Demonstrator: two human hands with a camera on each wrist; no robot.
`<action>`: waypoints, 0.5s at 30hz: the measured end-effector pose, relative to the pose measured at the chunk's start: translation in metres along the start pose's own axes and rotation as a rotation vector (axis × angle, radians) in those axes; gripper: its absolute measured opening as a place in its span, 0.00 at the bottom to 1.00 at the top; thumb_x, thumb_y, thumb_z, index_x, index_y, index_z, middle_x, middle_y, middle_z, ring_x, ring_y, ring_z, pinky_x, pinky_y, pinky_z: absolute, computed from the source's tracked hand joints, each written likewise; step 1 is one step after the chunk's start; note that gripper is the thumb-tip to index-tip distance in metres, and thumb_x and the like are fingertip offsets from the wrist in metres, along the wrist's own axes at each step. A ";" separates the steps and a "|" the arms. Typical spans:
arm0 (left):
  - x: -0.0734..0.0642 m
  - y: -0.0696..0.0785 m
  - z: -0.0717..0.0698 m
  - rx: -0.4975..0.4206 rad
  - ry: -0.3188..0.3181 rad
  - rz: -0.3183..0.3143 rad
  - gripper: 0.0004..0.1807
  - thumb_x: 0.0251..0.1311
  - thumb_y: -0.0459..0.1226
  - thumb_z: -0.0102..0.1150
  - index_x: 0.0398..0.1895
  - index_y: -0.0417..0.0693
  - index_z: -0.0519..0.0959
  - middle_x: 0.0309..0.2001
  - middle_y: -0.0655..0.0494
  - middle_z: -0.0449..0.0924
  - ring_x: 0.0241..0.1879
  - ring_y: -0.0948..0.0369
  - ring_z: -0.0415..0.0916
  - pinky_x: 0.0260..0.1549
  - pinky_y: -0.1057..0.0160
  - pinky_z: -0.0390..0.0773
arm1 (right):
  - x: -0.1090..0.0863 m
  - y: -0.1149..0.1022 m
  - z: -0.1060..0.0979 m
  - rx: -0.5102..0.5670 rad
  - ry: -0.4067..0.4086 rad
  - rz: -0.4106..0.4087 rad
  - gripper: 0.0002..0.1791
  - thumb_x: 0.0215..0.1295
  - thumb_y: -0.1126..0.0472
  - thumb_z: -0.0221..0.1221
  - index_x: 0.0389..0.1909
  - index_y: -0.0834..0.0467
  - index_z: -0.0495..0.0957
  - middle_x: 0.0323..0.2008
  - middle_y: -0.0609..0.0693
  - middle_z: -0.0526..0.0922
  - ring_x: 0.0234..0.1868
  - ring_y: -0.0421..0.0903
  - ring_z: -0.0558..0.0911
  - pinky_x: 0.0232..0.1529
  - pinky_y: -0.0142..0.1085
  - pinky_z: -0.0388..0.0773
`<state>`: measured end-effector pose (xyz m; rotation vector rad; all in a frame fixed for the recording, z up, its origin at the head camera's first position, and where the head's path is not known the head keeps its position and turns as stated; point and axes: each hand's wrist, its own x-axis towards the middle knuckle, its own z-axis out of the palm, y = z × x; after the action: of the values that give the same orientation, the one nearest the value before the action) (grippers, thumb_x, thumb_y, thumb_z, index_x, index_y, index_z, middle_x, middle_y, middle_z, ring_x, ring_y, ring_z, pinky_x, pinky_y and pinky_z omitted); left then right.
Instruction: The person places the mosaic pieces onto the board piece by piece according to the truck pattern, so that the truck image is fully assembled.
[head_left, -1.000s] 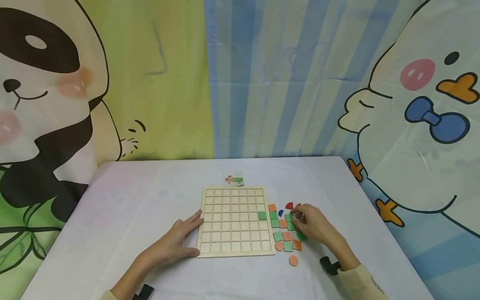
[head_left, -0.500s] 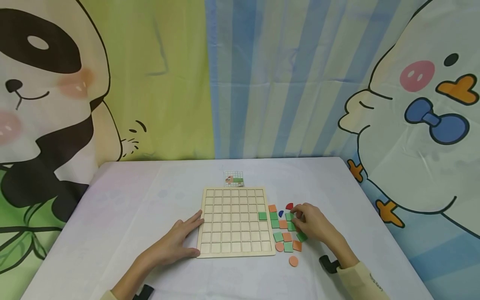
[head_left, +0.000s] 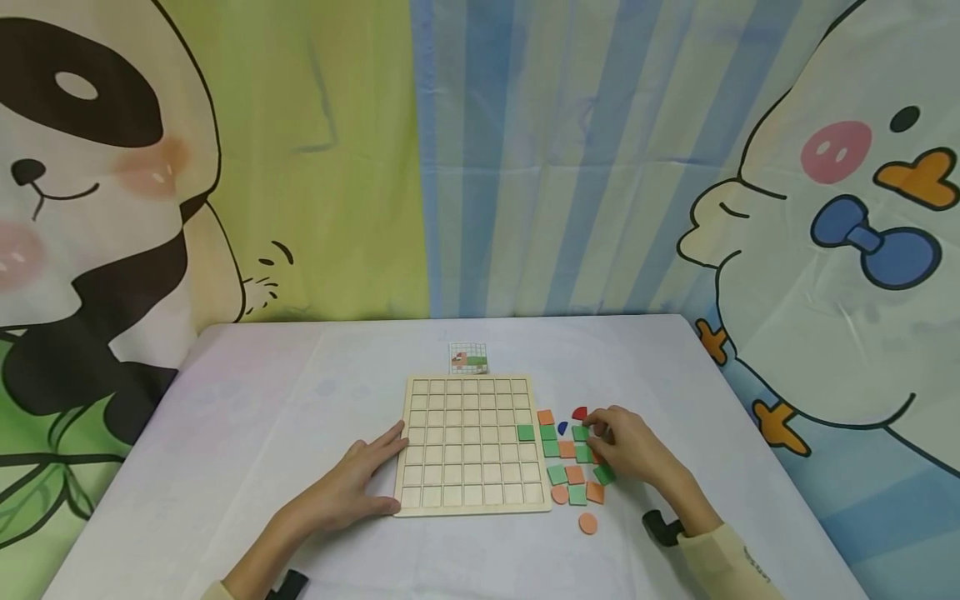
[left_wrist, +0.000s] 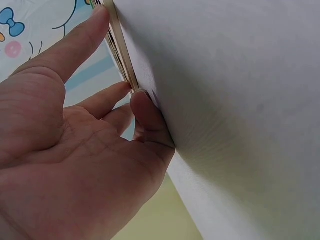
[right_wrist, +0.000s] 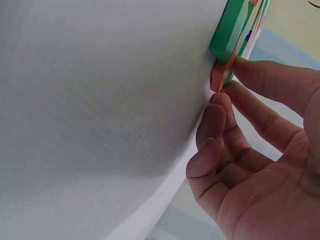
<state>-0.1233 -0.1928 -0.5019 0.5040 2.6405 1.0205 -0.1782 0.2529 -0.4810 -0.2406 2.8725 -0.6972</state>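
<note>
In the head view my left hand rests against the left edge of a wooden grid board, its fingers extended and its thumb at the near left corner. One green square tile sits in a cell by the board's right side. My right hand is over the right part of a group of loose tiles, fingers bent. In the right wrist view its thumb and fingertips are close around an orange tile beside a green tile. The tips are partly hidden, so a pinch cannot be confirmed.
Several green and orange squares lie right of the board, with a red quarter-round piece, a blue half-round piece and an orange round piece. A small pattern card lies behind the board on the white-covered table.
The right fingers have shifted slightly right; a red piece seen beside them a second ago is now hidden. My left hand and the board hold their place.
</note>
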 end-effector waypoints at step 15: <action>-0.001 0.000 0.000 0.004 0.000 0.014 0.50 0.52 0.43 0.80 0.80 0.45 0.67 0.87 0.53 0.51 0.48 0.63 0.61 0.48 0.68 0.68 | 0.003 0.004 -0.002 -0.001 -0.025 -0.027 0.14 0.66 0.64 0.70 0.51 0.59 0.86 0.36 0.48 0.80 0.37 0.44 0.75 0.40 0.36 0.77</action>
<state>-0.1226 -0.1935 -0.5017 0.5240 2.6431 1.0189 -0.1820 0.2563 -0.4818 -0.2874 2.8509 -0.6921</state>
